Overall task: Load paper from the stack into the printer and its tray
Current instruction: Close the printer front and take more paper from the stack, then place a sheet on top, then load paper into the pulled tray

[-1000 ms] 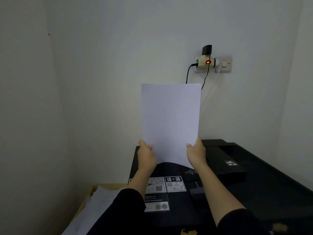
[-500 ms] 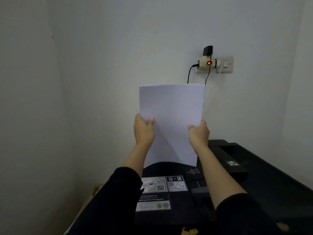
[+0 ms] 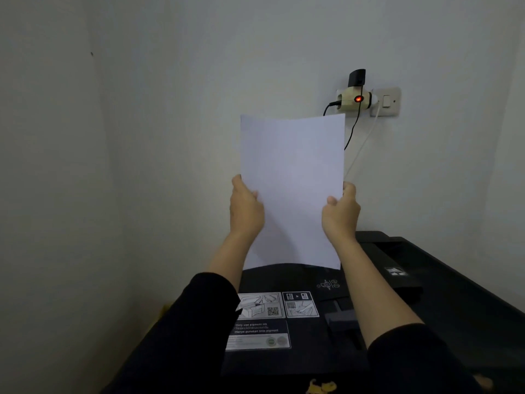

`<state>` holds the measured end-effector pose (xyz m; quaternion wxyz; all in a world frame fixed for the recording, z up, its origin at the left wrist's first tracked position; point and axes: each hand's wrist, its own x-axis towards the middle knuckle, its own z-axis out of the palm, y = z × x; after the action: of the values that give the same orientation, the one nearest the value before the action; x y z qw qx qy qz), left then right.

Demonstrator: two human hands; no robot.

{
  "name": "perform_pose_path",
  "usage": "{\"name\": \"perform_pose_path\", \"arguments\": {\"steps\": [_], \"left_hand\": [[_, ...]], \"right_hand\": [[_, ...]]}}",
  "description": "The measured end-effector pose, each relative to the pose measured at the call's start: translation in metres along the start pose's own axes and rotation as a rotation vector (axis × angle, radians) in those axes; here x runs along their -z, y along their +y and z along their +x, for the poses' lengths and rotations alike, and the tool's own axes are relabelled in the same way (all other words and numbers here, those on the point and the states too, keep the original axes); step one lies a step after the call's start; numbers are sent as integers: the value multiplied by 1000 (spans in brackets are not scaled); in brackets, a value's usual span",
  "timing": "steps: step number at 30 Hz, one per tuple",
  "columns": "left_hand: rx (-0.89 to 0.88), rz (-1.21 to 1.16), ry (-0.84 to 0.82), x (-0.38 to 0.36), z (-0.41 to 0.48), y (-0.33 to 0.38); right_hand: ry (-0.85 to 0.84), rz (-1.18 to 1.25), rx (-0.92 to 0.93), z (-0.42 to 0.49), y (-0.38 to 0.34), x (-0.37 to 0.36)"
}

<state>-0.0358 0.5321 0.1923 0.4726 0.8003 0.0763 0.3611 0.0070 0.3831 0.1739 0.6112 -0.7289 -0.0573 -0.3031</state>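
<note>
Evidently unloaded as yet — left hand (image 3: pixel 245 207) and right hand (image 3: pixel 339 214) each grip a side edge of the paper (image 3: pixel 292 180), held upright just above the black printer (image 3: pixel 454 294) — feeding it in remains.

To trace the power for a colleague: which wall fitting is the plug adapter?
On the back wall above the black printer, up and right of the held sheet, a cream adapter juts from the socket plate. It alone glows with a red light and carries a black charger on top; the switch beside it is plain.
</note>
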Motion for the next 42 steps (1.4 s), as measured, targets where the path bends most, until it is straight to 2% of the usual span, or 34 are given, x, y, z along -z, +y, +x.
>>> {"name": "perform_pose_path", "arguments": {"steps": [3, 5, 10, 15, 20, 25, 29, 33, 38, 42], "left_hand": [[-14, 31, 40, 8, 6, 3], [1, 133, 32, 12, 7, -3], [160, 463, -135, 4, -7, -50], [328, 467, -233, -7, -36, -88], [247, 739, -233, -9, -41, -83], [376, 858, -239, -14, -47, -79], [192, 816, -139, -24, -56, -55], [-30, 620, -50, -33, -73, -15], [-220, 397, -101, -55, -147, 10], [-267, 286, -157, -73, -220, 3]], "right_hand": [[18, -34, -4, 3, -3, 0], [-32, -90, -41, 4, 2, -1], [-198, -277, -248, -10, 37, -8], [-312, -428, -357, -32, 69, -12], [-351, -554, -317, -40, 73, -13], [-354, -642, -256, -45, 63, -9], [-314, -662, -212, -46, 52, 2], [-230, -594, -90, -54, 43, 23], [-130, -469, 25, -82, 51, 71], [-25, -424, 78, -115, 65, 114]]}}
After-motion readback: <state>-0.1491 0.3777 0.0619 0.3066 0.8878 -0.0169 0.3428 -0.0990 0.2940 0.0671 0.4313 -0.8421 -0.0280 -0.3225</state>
